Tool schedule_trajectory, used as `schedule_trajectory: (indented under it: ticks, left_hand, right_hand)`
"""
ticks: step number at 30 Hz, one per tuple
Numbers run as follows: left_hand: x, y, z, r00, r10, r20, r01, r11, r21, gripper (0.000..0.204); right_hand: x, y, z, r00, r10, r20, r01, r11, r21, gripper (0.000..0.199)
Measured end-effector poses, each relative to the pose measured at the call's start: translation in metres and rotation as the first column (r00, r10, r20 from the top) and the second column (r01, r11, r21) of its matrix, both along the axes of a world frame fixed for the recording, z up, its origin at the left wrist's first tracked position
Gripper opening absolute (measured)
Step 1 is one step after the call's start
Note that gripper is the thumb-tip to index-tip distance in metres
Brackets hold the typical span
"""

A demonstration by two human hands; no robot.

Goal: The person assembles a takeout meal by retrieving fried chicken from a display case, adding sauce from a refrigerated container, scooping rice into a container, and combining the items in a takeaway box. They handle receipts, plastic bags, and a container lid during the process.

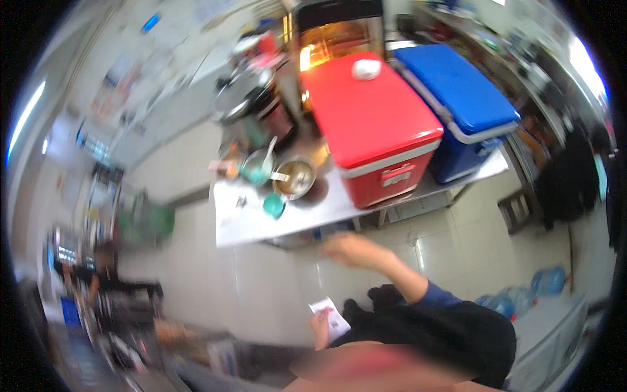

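Low in the middle, my left hand [320, 325] grips a small white sheet of paper [337, 321] with a red print and a dark square on it. My right hand [353, 250] stretches out over the floor, just short of the steel table's [238, 228] front edge. Motion smears its fingers, and I see nothing clearly held in it. On the table beyond stand a teal cup [274, 206], a metal bowl [304, 178] with a pale-handled utensil, and another bowl [255, 175] with a spoon and something teal inside.
A red cooler box [372, 111] and a blue one [460, 88] fill the table's right side. Behind stands a lit glass cabinet [336, 42]; a large dark pot [255, 104] is left. A low stool [516, 210] and blue-tinted water bottles [522, 299] are at right.
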State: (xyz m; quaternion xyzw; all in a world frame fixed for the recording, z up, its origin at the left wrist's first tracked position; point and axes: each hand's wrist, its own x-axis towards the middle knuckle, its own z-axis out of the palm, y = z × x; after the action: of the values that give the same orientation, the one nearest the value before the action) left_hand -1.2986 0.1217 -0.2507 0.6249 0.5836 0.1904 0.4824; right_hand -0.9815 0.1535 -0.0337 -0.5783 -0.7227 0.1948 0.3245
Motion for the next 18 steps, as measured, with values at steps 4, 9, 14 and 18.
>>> schedule_trajectory:
  ticks: [4,9,14,18]
  left_hand:
    - [0.04,0.075,0.045,0.912,-0.41,-0.008,0.41,0.911,0.029,0.036]
    - [0.19,0.093,0.119,0.664,-0.731,-0.157,0.705,0.541,0.458,0.035]
    - [0.362,-0.011,0.177,0.55,-0.827,-0.117,0.556,0.258,0.79,0.027]
    - [0.49,-0.083,0.218,0.793,-0.592,0.146,-0.035,0.194,0.98,0.018]
  right_hand:
    - [0.003,-0.12,-0.075,0.995,-0.082,0.064,0.101,0.609,-0.787,0.035]
    - [0.067,-0.301,-0.105,0.559,-0.78,0.281,0.728,0.299,-0.617,0.038]
    - [0.14,-0.452,-0.102,0.261,-0.813,0.52,0.751,-0.168,-0.639,0.04]
    - [0.213,-0.516,-0.093,0.354,-0.834,0.424,0.667,-0.093,-0.74,0.042]
